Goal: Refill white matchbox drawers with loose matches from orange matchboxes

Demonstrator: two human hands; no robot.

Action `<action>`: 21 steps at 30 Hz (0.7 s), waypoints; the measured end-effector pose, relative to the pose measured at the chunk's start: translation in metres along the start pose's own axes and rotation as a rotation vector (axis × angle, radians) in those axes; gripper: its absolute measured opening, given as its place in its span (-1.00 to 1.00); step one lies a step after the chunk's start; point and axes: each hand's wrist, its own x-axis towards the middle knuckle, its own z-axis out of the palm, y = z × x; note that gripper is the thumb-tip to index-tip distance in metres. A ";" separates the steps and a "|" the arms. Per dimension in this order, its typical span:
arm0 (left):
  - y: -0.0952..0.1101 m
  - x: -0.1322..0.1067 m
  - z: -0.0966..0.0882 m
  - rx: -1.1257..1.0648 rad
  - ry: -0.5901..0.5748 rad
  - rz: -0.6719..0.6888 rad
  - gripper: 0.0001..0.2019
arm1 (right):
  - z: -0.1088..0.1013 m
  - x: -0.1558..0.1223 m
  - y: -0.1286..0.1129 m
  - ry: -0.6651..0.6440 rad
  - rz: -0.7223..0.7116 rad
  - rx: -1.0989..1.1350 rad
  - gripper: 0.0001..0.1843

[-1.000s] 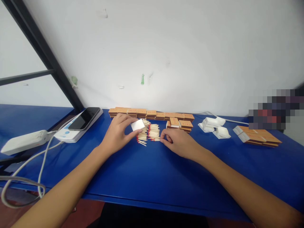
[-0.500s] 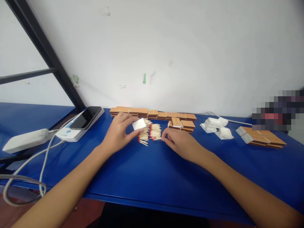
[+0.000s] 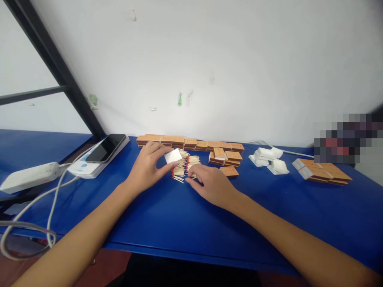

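Note:
Thumb and fingers of my left hand (image 3: 148, 167) are closed on the sides of a small white matchbox tray (image 3: 172, 156), held just above the left part of a match pile. Loose red-tipped matches (image 3: 178, 170) lie in two rough rows on the blue table beneath and beside it. At the pile's right front edge is my right hand (image 3: 211, 184), its thumb and forefinger apart and no object visible between them. Its fingers hide some of the matches. A single orange matchbox (image 3: 229, 172) lies just behind that hand.
Orange matchboxes (image 3: 206, 146) line the wall, with a small stack (image 3: 226, 157) in front. White trays (image 3: 278, 166) and more matchboxes (image 3: 321, 172) stand to the right. On the left are a phone (image 3: 107, 148) on a white box, a power strip (image 3: 31, 176) and looping cables (image 3: 53, 211).
My right hand has shifted left onto the edge of the match pile and its fingers have parted. A matchbox behind it has come into view. The left hand keeps the tray in place.

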 end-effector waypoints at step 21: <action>0.012 0.005 -0.001 -0.465 -0.040 -0.335 -0.52 | 0.003 0.017 -0.007 0.367 -0.137 -0.064 -0.73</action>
